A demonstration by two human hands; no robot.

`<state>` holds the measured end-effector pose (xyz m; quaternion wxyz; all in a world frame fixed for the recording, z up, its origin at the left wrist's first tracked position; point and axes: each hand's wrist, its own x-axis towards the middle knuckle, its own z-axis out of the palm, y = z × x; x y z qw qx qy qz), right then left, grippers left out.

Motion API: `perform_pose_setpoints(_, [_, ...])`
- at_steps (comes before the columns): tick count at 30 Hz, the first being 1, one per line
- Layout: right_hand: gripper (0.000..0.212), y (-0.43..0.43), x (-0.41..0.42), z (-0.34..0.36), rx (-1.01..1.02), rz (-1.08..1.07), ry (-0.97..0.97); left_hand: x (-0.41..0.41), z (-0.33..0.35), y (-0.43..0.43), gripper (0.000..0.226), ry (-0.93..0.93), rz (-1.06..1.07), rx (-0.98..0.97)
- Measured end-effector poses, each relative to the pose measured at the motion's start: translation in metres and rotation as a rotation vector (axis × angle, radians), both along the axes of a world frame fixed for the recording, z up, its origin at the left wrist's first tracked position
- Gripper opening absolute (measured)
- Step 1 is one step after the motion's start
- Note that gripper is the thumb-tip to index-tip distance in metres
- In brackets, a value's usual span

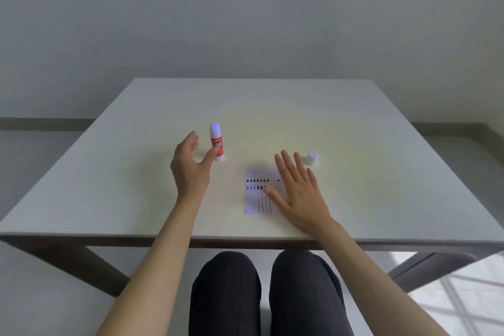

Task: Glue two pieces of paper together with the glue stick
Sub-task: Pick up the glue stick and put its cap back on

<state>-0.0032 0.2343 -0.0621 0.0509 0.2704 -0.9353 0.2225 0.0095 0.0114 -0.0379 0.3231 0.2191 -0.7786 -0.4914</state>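
There is 1 glue stick (216, 142), 1 loose white cap (312, 158), 1 printed sheet of paper (259, 194) that can be made out, and 2 bare hands. The glue stick stands upright with its cap off, just past the thumb tip of the left hand (191, 162); whether the thumb touches it cannot be told. That hand's fingers are spread wide and curved, holding nothing. The right hand (297, 194) lies flat with fingers fanned wide, palm down over the right part of the paper, thumb tip on the printed rows. The cap sits just beyond and to the right of its fingertips, apart from them.

The right side of the paper is hidden under the hand, so whether a 2nd sheet lies there cannot be told. The print is too small to read, as is the glue stick's red label.

The table (354, 123) is pale and matte, with dark legs. A plain grey wall (245, 13) stands behind it, and dark-trousered knees (261, 294) show below the near edge.
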Motion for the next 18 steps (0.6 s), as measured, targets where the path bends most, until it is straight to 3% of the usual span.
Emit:
perform_pose_setpoints(2, [0.081, 0.001, 0.001, 0.000, -0.043, -0.009, 0.022, -0.016, 0.001, 0.004, 0.043, -0.101, -0.041, 0.039])
perform_pose_setpoints(5, [0.074, 0.001, 0.004, 0.002, -0.136, -0.008, 0.063, -0.026, 0.003, 0.015, 0.010, -0.040, -0.043, 0.118])
perform_pose_setpoints(8, [0.062, 0.003, 0.005, 0.006, -0.269, -0.026, 0.120, -0.024, 0.006, 0.020, 0.029, 0.012, -0.090, 0.254])
perform_pose_setpoints(11, [0.033, -0.005, 0.010, 0.015, -0.527, -0.116, 0.114, -0.015, 0.014, 0.033, 0.017, 0.108, -0.366, 0.577])
perform_pose_setpoints(12, [0.026, -0.011, 0.012, 0.021, -0.684, -0.172, -0.030, -0.011, 0.018, 0.039, 0.012, 0.147, -0.471, 0.686])
perform_pose_setpoints(14, [0.048, -0.022, 0.010, 0.039, -0.981, -0.238, -0.588, -0.003, 0.022, 0.050, 0.012, 0.169, -0.621, 0.751])
perform_pose_setpoints(16, [0.060, -0.025, 0.010, 0.052, -1.167, -0.155, -1.114, 0.003, 0.026, 0.057, 0.015, 0.147, -0.685, 0.727])
perform_pose_setpoints(18, [0.051, -0.025, 0.012, 0.060, -1.300, -0.080, -1.309, 0.008, 0.032, 0.059, 0.015, 0.128, -0.700, 0.719])
